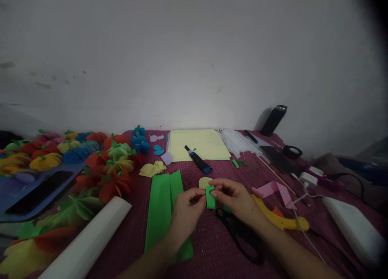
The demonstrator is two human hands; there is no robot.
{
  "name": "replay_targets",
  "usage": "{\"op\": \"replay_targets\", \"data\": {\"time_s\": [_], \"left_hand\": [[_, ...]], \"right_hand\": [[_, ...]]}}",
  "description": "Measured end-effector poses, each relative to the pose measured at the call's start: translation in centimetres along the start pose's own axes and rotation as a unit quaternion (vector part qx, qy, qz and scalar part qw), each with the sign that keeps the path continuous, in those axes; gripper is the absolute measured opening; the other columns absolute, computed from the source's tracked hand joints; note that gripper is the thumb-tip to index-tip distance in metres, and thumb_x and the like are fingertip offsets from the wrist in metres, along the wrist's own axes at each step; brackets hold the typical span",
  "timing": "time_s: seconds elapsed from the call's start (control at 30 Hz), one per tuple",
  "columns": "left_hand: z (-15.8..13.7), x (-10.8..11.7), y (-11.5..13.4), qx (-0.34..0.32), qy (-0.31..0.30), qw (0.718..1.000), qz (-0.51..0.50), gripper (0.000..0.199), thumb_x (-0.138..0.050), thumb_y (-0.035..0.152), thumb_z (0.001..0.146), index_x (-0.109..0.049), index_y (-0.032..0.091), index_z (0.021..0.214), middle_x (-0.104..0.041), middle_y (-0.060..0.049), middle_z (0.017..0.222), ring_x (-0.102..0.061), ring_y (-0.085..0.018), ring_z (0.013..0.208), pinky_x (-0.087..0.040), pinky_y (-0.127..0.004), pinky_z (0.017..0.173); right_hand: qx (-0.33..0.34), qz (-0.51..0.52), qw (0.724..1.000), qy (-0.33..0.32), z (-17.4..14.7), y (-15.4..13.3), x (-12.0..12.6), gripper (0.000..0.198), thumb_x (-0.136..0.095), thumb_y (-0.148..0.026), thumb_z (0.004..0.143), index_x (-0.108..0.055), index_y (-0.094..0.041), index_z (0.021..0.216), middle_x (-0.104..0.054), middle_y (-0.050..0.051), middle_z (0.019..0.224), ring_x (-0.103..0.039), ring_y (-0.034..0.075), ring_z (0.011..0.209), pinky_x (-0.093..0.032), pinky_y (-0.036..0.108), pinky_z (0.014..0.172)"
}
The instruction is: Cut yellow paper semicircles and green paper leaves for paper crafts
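Observation:
A small bright green paper piece (210, 199) is pinched at its left edge by my left hand (186, 212). The thumb and fingers of my right hand (235, 198) close on the same piece from the right. Just behind it a rounded pale yellow paper piece (204, 182) lies on the purple cloth. Folded green paper sheets (158, 206) are partly covered by my left forearm. Black-handled scissors (233, 230) rest under my right wrist, their blades hidden. Beyond my right hand sits a yellow glue gun (281, 220), partly covered by the arm.
Colourful paper pumpkins (115, 161) crowd the left side, near a white roll (87, 242) and a dark phone (39, 192). Pale yellow sheets (178, 139) carry a dark blue-tipped tool (198, 159). Right: white strips (239, 141), pink ribbon (275, 188), cables, a white box (353, 230).

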State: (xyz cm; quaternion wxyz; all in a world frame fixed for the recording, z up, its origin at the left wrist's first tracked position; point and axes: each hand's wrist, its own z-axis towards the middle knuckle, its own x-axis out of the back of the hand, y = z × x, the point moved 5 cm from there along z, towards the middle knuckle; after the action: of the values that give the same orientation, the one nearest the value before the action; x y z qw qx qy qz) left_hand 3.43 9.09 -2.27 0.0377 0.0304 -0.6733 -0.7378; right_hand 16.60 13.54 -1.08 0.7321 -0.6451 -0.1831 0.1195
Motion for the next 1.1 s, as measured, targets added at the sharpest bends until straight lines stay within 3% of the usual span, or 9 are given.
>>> {"op": "replay_targets", "data": {"time_s": [0.2,0.4,0.67,1.1], "left_hand": [[-0.07,-0.04,0.06,-0.012,-0.001,1.0,0.003,0.016,-0.056,0.019,0.074,-0.071,0.017,0.081,-0.064,0.0,0.067,-0.056,-0.014,0.067,-0.043,-0.022,0.064],[-0.13,0.07,0.11,-0.021,0.007,0.999,0.022,0.017,-0.056,0.018,0.074,-0.071,0.017,0.082,-0.067,-0.001,0.071,-0.057,-0.014,0.067,-0.044,-0.023,0.063],[-0.16,-0.09,0.29,-0.012,0.01,0.999,0.031,0.016,-0.056,0.02,0.074,-0.07,0.017,0.08,-0.068,-0.003,0.073,-0.058,-0.016,0.068,-0.045,-0.025,0.064],[-0.29,-0.31,0.04,0.01,-0.02,0.999,0.023,0.016,-0.058,0.029,0.075,-0.064,0.015,0.07,-0.055,0.002,0.062,-0.044,-0.01,0.057,-0.034,-0.02,0.054]], "right_hand": [[-0.04,0.038,0.998,0.002,0.03,0.09,0.13,0.035,-0.067,-0.026,0.068,-0.062,-0.021,0.102,-0.056,-0.005,0.065,-0.048,0.009,0.055,-0.038,0.022,0.052],[-0.049,0.047,0.998,-0.018,-0.03,0.41,-0.02,0.015,-0.066,-0.028,0.07,-0.064,-0.018,0.082,-0.059,-0.003,0.068,-0.05,0.008,0.059,-0.039,0.022,0.055],[-0.042,0.015,0.999,-0.018,0.01,0.21,0.11,0.015,-0.065,-0.031,0.07,-0.059,-0.018,0.071,-0.053,-0.005,0.062,-0.046,0.008,0.054,-0.037,0.021,0.051],[-0.041,-0.016,0.999,-0.014,-0.09,-0.2,-0.06,0.017,-0.064,-0.031,0.07,-0.056,-0.017,0.066,-0.049,-0.005,0.057,-0.041,0.007,0.05,-0.033,0.02,0.048]]}}
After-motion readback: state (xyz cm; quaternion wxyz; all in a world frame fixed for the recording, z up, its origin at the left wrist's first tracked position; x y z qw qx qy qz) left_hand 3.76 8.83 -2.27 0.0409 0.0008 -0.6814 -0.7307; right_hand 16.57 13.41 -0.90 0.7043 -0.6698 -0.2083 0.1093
